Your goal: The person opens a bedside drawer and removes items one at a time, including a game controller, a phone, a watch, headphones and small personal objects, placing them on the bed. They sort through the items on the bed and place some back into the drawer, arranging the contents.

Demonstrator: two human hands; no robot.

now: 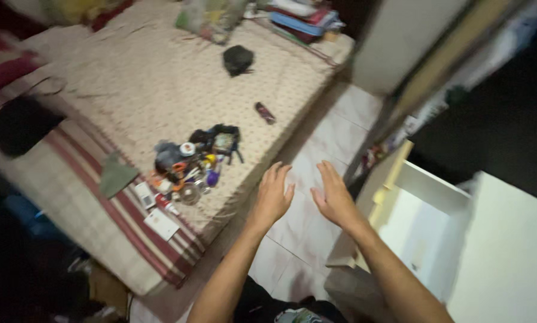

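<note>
Item: your left hand (272, 194). Fingers spread and straight, palm facing inward, holding nothing. It hangs over the tiled floor (316, 179) just beside the edge of the bed (143, 78).

Item: your right hand (334, 194). Fingers apart and extended, palm turned toward the left hand, holding nothing. A narrow gap separates the two hands; they do not touch.

Item: pile of small items (190, 164). It lies on the bed near the edge, the nearest thing to your left hand. Visible in it: a round white lid, a small purple piece, a yellow piece, a clear rounded container whose contents you cannot make out, and a dark pouch at the top with blurred things in it.

Item: white card (160, 223). It lies flat on the striped blanket (95, 221), just below the pile.

Item: green cloth (116, 174). Crumpled, left of the pile.

Item: dark cap-like lump (238, 60). It sits on the patterned sheet, well apart from the pile.

Item: small dark red object (265, 112). It lies alone near the bed's edge, between the lump and your hands.

Item: open white drawer (424, 221). At your right, beside your right forearm; the part of its inside that shows looks bare and pale.
</note>
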